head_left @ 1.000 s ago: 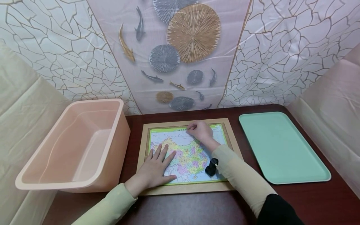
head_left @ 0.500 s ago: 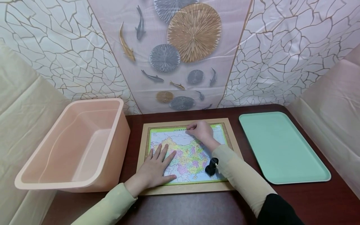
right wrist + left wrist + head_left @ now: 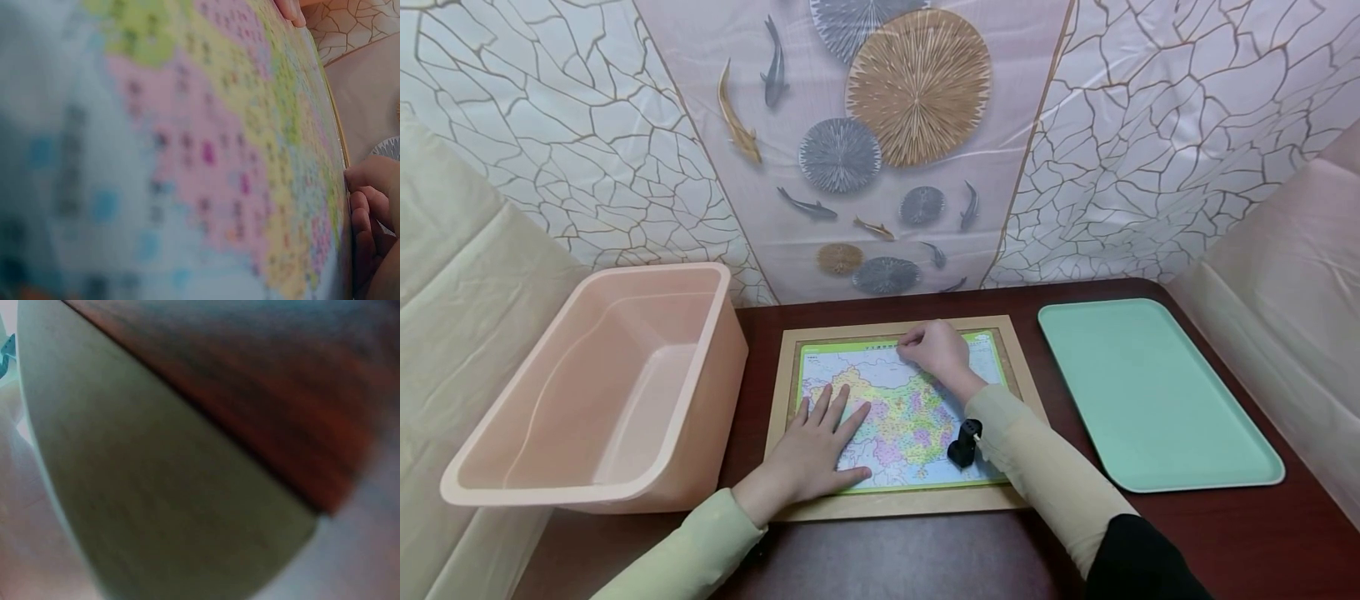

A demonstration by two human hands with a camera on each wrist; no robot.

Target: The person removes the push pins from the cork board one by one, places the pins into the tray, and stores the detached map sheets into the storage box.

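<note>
Map, one, lies under one spread left hand and one curled right hand, grip unclear.

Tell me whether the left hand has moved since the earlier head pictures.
No. In the head view, the left hand lies spread over the map, at the same place against the wooden frame as before, with no visible shift.

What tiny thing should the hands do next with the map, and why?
Maybe lift the right hand gently and see if anything comes up: its curled fingers are near the top of the map, and I can't tell if they grip anything. The left hand, spread over the lower left, could help steady the map.
</note>
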